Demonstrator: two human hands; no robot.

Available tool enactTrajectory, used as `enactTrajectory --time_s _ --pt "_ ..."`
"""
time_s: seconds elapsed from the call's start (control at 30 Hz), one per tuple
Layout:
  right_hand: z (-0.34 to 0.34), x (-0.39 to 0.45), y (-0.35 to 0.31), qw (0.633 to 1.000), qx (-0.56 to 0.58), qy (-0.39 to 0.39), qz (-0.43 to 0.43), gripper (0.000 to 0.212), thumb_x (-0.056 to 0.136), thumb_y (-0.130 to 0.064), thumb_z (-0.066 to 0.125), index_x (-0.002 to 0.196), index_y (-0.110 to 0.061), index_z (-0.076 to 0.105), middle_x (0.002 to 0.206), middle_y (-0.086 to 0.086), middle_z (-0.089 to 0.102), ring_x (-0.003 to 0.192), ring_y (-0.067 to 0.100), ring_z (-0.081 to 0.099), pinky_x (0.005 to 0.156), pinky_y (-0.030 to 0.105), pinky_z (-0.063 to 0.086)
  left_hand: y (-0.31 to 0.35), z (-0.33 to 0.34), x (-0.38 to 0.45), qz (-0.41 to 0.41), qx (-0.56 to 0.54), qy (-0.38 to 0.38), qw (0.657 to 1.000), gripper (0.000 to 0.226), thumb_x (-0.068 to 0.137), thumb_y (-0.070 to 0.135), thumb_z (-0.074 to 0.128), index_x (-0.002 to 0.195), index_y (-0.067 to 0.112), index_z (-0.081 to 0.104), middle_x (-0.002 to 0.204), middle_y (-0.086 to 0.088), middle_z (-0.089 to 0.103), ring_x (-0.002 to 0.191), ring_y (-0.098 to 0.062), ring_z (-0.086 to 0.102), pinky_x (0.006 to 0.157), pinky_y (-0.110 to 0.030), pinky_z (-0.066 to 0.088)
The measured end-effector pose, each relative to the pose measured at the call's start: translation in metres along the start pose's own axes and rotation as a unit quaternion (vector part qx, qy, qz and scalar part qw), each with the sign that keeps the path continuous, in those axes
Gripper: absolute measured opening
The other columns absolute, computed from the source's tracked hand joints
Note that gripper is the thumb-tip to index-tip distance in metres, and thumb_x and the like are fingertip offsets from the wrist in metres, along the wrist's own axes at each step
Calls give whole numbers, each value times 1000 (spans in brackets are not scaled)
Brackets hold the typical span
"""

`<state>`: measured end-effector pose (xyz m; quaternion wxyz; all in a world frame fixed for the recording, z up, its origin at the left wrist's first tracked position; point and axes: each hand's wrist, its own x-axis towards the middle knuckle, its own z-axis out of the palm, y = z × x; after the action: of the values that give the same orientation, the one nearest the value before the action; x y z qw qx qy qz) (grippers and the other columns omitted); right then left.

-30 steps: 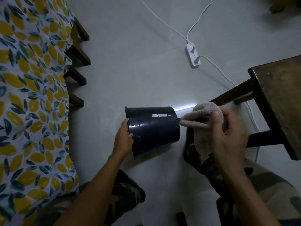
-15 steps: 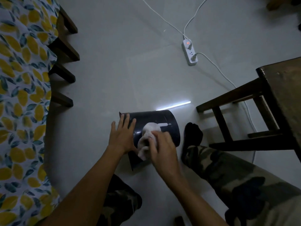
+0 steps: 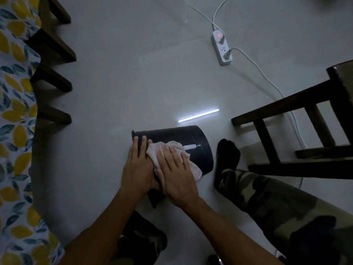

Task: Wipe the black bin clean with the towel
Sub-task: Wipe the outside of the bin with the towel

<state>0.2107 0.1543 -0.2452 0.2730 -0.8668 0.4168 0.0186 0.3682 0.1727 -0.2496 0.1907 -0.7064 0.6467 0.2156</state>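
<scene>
The black bin (image 3: 193, 137) lies on its side on the pale floor, its rim toward the left and its base toward the right. A pale pink towel (image 3: 164, 149) is spread over the bin's upper side. My right hand (image 3: 176, 175) lies flat on the towel with fingers stretched out, pressing it against the bin. My left hand (image 3: 136, 167) rests flat on the bin near the rim, touching the towel's left edge. Much of the bin's near side is hidden under both hands.
A dark wooden chair (image 3: 298, 131) stands at right, close to my socked foot (image 3: 228, 155) and camouflage trouser leg. A white power strip (image 3: 221, 47) with cables lies at the back. A lemon-print cloth (image 3: 13, 131) over dark wooden legs fills the left side.
My right hand has flattened out on the towel and slid it along the bin's side. My left hand shifted slightly toward the rim. The view moved closer to the bin.
</scene>
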Motion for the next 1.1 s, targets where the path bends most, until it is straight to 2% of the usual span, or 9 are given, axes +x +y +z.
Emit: enactTrajectory --time_s 0.23,0.5,0.6,0.63,0.7,0.77,0.97,1.03,1.1 --pt "-10 40 33 1000 -29 9 -8 61 107 -45 25 162 -18 20 168 8 21 155 31 16 124 54 15 0 -8 1 -3 -11 -11 1000 169 35 107 42 161 3 -3 168 -25 -6 154 -44 -11 124 -58 6" --pt "-21 40 76 987 -29 58 144 62 106 -45 26 161 -18 17 166 11 24 152 31 23 119 53 27 13 -16 -10 -45 -43 -16 998 166 45 96 64 159 6 -17 165 -20 -25 151 -41 -26 124 -50 -7" --pt "-13 7 76 982 -67 28 173 109 86 -63 62 163 -11 4 169 16 9 156 34 9 123 53 19 15 -14 -9 -50 -52 -15 997 166 46 94 67 159 7 -16 165 -19 -26 151 -41 -26 125 -51 -5" --pt "-7 -6 73 981 -73 11 177 119 81 -70 63 162 -9 1 169 18 4 156 35 5 124 53 15 14 -13 -8 -52 -50 -16 997 165 46 94 67 159 7 -17 165 -19 -27 150 -41 -27 125 -51 -5" --pt "8 -33 57 986 -42 43 154 93 96 -64 41 163 -10 4 169 18 7 156 34 6 123 56 21 14 -12 -8 -54 -38 -19 998 165 48 94 66 158 7 -19 164 -19 -29 150 -42 -28 125 -52 -5" --pt "22 -52 37 992 -8 77 97 67 104 -38 33 163 -13 12 169 16 13 156 33 10 118 59 31 15 -11 -9 -55 -30 -20 998 164 49 94 65 157 6 -21 164 -21 -29 149 -44 -28 125 -53 -5" --pt "5 9 49 994 -63 24 -84 65 99 -37 47 160 -22 29 166 9 26 153 33 22 120 55 27 16 2 -10 -51 -7 -19 999 166 44 102 54 159 3 -14 164 -26 -23 151 -45 -23 123 -58 -2" --pt "-10 42 66 994 -80 22 -75 59 102 -42 47 158 -29 31 164 6 31 150 30 29 121 54 24 20 3 -15 -51 -20 -17 998 165 46 101 56 158 4 -17 163 -25 -25 150 -45 -26 123 -58 -5" --pt "-24 66 81 996 -73 51 15 51 105 -48 37 154 -33 37 160 5 38 146 28 35 116 51 27 23 0 -17 -58 -29 -17 998 166 47 99 59 157 3 -19 162 -24 -29 149 -45 -29 124 -56 -7"
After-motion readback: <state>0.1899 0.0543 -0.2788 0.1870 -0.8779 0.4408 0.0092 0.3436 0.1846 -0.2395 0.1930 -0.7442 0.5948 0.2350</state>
